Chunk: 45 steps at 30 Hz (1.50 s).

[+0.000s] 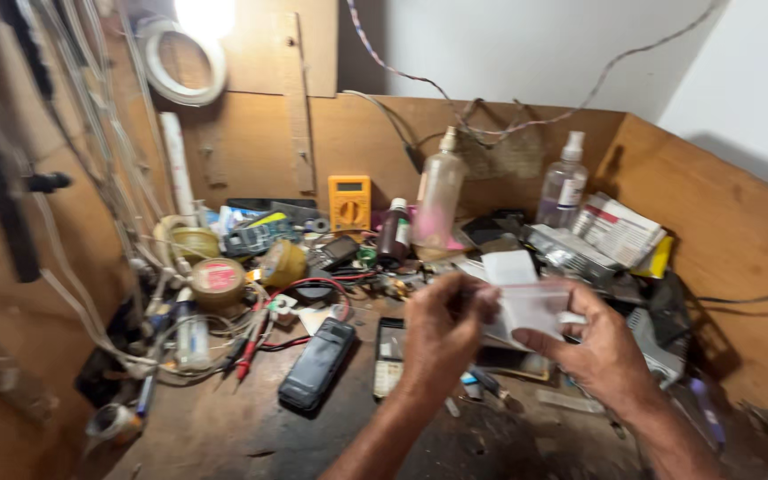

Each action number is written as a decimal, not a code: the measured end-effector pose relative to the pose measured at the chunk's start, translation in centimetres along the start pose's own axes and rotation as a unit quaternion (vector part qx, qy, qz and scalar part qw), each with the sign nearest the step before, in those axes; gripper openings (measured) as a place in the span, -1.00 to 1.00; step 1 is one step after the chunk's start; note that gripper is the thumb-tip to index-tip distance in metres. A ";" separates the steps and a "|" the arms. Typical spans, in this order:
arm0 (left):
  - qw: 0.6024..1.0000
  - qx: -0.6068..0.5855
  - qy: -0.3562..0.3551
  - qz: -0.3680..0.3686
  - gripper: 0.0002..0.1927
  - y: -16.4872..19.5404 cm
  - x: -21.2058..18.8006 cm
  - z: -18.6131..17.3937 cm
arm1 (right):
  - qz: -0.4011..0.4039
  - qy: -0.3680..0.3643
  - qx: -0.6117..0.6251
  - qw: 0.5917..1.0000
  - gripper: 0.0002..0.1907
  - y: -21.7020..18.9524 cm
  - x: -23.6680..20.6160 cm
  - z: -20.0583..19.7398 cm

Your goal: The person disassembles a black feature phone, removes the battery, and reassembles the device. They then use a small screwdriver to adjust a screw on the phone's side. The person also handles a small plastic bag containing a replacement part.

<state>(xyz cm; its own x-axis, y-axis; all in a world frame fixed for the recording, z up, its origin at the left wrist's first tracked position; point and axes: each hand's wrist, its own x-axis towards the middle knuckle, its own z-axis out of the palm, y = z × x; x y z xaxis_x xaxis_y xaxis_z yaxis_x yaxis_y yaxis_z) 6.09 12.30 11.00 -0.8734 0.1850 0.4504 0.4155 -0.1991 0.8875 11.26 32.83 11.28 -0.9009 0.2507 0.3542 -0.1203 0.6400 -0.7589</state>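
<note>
Both forearms came in from the bottom edge, over a dark, scuffed wooden bench top [251,427]. Left hand [442,333] was curled, fingertips pinched on the left edge of a small clear plastic zip bag [535,307]. Right hand [593,342] gripped the bag's right side, thumb on top, fingers under. Bag was held in the air between the two hands, above the bench, roughly centre of view. Contents: can't tell, motion blur; the plastic looked milky and see-through.

Containers behind:
- tall clear plastic bottle with pinkish liquid low down [440,200], upright against the back board
- clear spray bottle with white nozzle [564,182], upright, further right; fill level unclear
- small dark brown bottle with white cap [394,233], just left of the tall bottle
- round tin with reddish lid [217,280], shut, left side
- yellowish round tub [283,262] tilted beside it, contents hidden

Other items: black bar-shaped mobile phone [317,364] lying flat, left of the left hand; opened phone with bare keypad [389,356] just beside it, near the left wrist. Orange-yellow multimeter [349,203] leaned on the plywood back wall; its red and black probe leads [255,342] ran across the left clutter. Folded printed paper packets [617,229] sat at back right. White tape roll [184,62] hung high on the wall.
</note>
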 end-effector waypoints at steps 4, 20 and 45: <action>0.997 0.067 0.034 -0.016 -0.70 -0.5 -0.7 -2.0 | 0.036 0.017 0.115 0.993 -0.74 1.9 0.8 2.3; 0.869 0.484 0.103 0.000 -0.35 -5.5 -5.9 -14.5 | 0.158 0.177 -0.217 0.947 -0.43 8.8 4.1 2.0; 0.872 -0.425 0.043 -0.238 -0.52 -8.0 -2.4 -17.9 | -0.185 0.063 -0.178 0.964 -0.59 -1.5 -3.3 17.9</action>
<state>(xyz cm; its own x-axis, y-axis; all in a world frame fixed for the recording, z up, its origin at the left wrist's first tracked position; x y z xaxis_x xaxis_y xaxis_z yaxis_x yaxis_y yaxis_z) 0.31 -3.81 1.03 -0.9269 0.3753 0.0086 -0.3056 -0.7677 0.5632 6.98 18.08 1.45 -0.7629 0.0296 0.6459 -0.2532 0.9055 -0.3405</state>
